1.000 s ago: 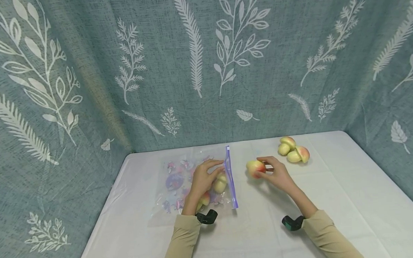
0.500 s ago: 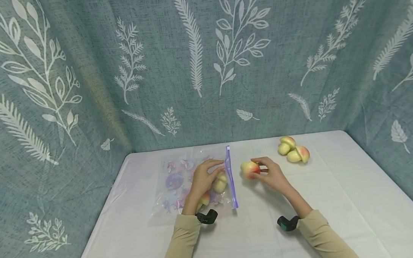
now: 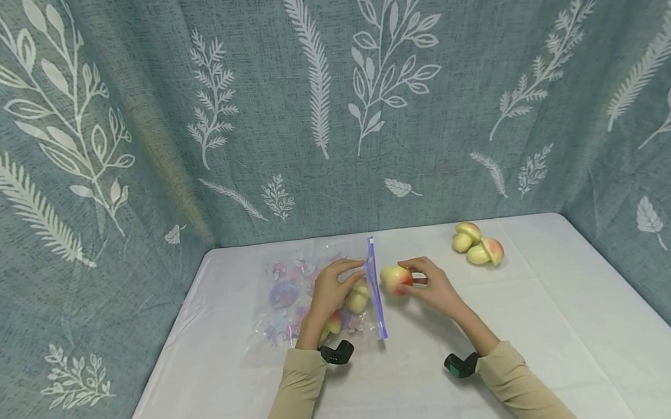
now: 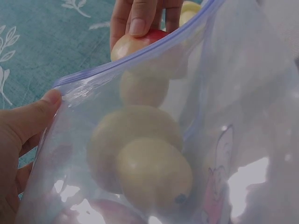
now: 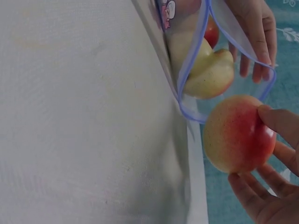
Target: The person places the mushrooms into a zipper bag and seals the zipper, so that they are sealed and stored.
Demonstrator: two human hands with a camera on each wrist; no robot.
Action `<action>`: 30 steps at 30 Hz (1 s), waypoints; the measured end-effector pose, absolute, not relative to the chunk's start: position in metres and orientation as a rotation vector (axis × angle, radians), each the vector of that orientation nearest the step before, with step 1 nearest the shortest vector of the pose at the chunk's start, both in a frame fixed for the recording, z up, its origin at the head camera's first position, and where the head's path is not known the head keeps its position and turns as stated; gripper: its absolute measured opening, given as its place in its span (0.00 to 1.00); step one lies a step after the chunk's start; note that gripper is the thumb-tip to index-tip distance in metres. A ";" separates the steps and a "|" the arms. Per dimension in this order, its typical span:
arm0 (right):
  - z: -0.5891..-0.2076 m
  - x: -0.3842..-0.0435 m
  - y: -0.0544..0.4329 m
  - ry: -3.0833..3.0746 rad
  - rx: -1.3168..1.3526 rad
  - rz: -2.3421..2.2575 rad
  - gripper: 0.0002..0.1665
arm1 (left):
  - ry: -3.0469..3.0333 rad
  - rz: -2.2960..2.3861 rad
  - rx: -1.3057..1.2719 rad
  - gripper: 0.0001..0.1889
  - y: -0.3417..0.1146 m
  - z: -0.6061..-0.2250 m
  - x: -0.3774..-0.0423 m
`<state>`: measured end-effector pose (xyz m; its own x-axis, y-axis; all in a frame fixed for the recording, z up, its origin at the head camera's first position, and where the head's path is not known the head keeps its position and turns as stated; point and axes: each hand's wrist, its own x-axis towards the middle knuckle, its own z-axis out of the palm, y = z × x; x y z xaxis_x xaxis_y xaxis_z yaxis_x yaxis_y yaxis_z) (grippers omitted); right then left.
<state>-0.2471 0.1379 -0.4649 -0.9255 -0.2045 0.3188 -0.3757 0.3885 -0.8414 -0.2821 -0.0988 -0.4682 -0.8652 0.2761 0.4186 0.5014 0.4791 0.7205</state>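
Note:
A clear zip bag (image 3: 262,335) with printed pink and purple figures lies on the table, its purple zip edge (image 3: 375,294) facing right. My left hand (image 3: 329,290) pinches the bag's mouth at the far end, and the mouth gapes in the right wrist view. Inside are mushroom-shaped pieces, one pale yellow mushroom (image 3: 358,299) near the mouth and another mushroom (image 3: 331,324) partly under my left wrist. My right hand (image 3: 435,286) grips a red-and-yellow mushroom (image 5: 238,133) by its cap, stem toward the bag, right at the opening.
Two more mushrooms (image 3: 466,236) (image 3: 485,252) lie together at the back right of the white-covered table (image 3: 539,313). A green leaf-patterned curtain (image 3: 333,142) hangs behind and on both sides.
My right hand has moved left with the mushroom, from a short way off up to the bag's zip edge. My left hand and the bag have stayed in place.

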 end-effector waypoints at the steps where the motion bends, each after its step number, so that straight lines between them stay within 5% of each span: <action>1: -0.461 -0.245 0.136 -2.476 0.526 1.577 0.28 | -2.480 -1.327 -0.669 0.15 -0.099 -0.469 -0.282; 17: -0.456 -0.240 0.125 -2.479 0.580 1.655 0.27 | -2.446 -1.307 -0.694 0.14 -0.098 -0.470 -0.283; 30: -0.494 -0.261 0.128 -2.482 0.533 1.681 0.28 | -2.465 -1.308 -0.692 0.14 -0.098 -0.470 -0.282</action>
